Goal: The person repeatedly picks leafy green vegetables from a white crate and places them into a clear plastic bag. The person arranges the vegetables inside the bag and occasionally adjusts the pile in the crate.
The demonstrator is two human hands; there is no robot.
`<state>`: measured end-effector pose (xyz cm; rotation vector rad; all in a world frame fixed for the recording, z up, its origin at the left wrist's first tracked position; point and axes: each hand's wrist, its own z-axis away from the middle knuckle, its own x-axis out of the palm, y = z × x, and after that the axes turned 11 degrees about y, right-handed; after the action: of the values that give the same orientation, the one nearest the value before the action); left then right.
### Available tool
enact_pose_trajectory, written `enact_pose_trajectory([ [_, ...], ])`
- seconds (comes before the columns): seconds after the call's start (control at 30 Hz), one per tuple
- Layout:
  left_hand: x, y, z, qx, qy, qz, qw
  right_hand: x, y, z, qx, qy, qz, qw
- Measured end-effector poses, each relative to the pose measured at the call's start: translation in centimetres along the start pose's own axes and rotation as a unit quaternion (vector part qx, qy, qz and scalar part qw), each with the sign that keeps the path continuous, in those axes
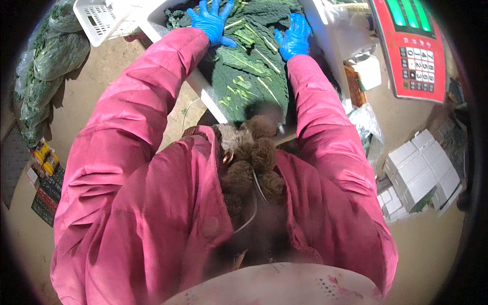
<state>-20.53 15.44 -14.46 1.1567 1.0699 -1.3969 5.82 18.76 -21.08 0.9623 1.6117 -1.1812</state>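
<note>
Dark green, crinkled kale leaves (248,76) with pale stems fill a white foam box (209,100) in front of me. My left hand (212,22), in a blue glove, lies with spread fingers on the leaves near the box's left side. On the right side, my right hand (295,37) wears a matching glove and rests flat on the leaves, its thumb apart from the fingers. Neither hand grips anything. Cut stem ends and lighter green pieces show between the hands. The lower leaves of the heap are hidden.
A red digital scale (413,53) with a lit green display stands at the right. Several white foam boxes (423,167) sit on the floor behind it. Plastic bags of greens (57,57) are piled at the left, near a white perforated basket (101,21).
</note>
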Motion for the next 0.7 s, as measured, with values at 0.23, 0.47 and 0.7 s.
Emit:
enact_pose_trajectory([
  [0.23,-3.1,0.5,0.2,-0.002,-0.110,0.064,0.992,-7.1,-5.5,14.1,0.123,0.019,0.082,0.989],
  [0.47,-0.3,1.2,0.1,-0.023,-0.067,0.042,0.997,3.7,-4.8,17.1,0.146,-0.069,0.200,0.966],
  [0.7,-3.0,1.6,2.0,0.008,-0.027,-0.010,1.000,-1.9,-5.2,17.5,0.121,-0.058,0.147,0.980],
])
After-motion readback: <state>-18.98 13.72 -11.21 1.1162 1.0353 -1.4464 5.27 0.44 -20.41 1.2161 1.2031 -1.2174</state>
